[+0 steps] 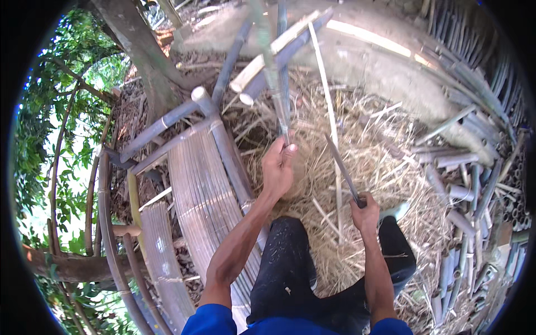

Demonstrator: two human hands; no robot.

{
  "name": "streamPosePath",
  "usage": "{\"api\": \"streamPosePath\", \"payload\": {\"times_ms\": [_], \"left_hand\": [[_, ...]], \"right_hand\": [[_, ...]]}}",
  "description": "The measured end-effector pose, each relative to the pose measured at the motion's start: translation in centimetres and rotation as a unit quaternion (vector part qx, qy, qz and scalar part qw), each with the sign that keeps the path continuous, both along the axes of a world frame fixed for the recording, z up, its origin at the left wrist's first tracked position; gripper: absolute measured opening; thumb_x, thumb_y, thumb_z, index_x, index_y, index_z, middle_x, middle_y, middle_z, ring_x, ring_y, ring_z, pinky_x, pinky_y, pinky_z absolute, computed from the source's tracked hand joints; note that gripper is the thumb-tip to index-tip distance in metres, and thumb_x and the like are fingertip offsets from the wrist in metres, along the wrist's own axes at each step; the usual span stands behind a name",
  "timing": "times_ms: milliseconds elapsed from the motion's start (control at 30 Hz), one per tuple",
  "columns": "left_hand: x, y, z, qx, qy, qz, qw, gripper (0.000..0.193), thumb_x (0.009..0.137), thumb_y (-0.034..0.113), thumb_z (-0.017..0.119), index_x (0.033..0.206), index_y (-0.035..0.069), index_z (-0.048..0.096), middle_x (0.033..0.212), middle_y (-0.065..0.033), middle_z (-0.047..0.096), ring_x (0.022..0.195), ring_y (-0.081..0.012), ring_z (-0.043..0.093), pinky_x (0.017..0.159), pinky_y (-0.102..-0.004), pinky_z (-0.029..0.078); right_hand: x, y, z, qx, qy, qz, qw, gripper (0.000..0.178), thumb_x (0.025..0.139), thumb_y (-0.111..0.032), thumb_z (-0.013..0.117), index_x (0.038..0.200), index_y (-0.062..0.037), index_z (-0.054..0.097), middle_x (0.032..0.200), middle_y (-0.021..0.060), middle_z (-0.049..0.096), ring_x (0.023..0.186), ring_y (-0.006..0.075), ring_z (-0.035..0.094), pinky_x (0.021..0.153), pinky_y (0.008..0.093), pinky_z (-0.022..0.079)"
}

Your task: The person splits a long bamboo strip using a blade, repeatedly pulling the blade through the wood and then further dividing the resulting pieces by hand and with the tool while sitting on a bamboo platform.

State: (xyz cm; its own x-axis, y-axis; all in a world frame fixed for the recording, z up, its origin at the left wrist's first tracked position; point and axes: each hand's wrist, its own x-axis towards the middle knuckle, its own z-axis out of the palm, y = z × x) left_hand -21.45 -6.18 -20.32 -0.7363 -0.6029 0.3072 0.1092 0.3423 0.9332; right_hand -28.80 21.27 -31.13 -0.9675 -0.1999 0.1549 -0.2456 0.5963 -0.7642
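My left hand (277, 172) is closed around the lower end of a long greenish bamboo strip (272, 84), which rises away from me and blurs toward its top. In my right hand (365, 212) is a long-bladed knife (341, 166), gripped by the handle. Its dark blade points up and to the left, apart from the strip. Beyond my left hand, pale and dark bamboo poles (249, 73) are fixed together as a raised support, and the strip passes in front of them. A thin pale bamboo strip (325, 78) slants down from that support.
A slatted bamboo bench (204, 173) runs along my left side, with a tree trunk (142, 56) behind it. Shavings (363, 251) cover the ground around my legs. Cut bamboo pieces (462, 193) lie heaped at the right, near a low earthen ledge (379, 67).
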Motion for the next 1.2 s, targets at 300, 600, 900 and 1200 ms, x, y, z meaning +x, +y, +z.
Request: {"api": "streamPosePath", "payload": {"times_ms": [300, 600, 900, 1200], "left_hand": [[5.8, 1.9, 15.4, -0.048, 0.182, 0.046, 0.981, 0.032, 0.104, 0.022, 0.058, 0.131, 0.005, 0.066, 0.071, 0.0094, 0.051, 0.057, -0.0005, 0.038, 0.05, -0.02, 0.028], [12.2, 12.8, 14.0, 0.117, 0.047, -0.112, 0.986, 0.024, 0.095, 0.003, 0.067, 0.118, -0.002, 0.072, 0.082, 0.0055, 0.062, 0.066, 0.001, 0.046, 0.055, -0.018, 0.033], [13.6, 16.8, 11.6, 0.145, 0.009, -0.184, 0.972, 0.029, 0.097, 0.007, 0.066, 0.124, 0.0, 0.068, 0.071, 0.0059, 0.055, 0.053, 0.0005, 0.039, 0.046, -0.0189, 0.027], [16.0, 17.7, 11.9, 0.211, -0.046, -0.198, 0.956, 0.032, 0.097, 0.008, 0.065, 0.128, -0.002, 0.064, 0.069, 0.0063, 0.052, 0.053, -0.0004, 0.039, 0.045, -0.0194, 0.027]], "right_hand": [[1.2, 7.1, 10.5, -0.116, 0.021, 0.009, 0.993, 0.03, 0.091, -0.019, 0.072, 0.076, 0.0015, 0.057, 0.061, 0.0101, 0.054, 0.055, 0.0182, 0.048, 0.055, 0.0361, 0.042], [7.3, 7.0, 21.9, -0.117, 0.079, 0.081, 0.987, 0.038, 0.097, -0.034, 0.066, 0.08, -0.0004, 0.061, 0.059, 0.006, 0.051, 0.055, 0.0158, 0.044, 0.054, 0.036, 0.039], [11.4, 7.1, 23.5, 0.109, 0.231, 0.212, 0.943, 0.057, 0.09, -0.059, 0.066, 0.082, -0.0028, 0.067, 0.054, 0.0152, 0.06, 0.052, 0.037, 0.065, 0.053, 0.0481, 0.052], [9.0, 7.6, 23.1, 0.112, 0.136, 0.148, 0.973, 0.06, 0.09, -0.063, 0.063, 0.082, -0.0047, 0.071, 0.052, 0.0149, 0.06, 0.051, 0.034, 0.066, 0.053, 0.0456, 0.053]]}}
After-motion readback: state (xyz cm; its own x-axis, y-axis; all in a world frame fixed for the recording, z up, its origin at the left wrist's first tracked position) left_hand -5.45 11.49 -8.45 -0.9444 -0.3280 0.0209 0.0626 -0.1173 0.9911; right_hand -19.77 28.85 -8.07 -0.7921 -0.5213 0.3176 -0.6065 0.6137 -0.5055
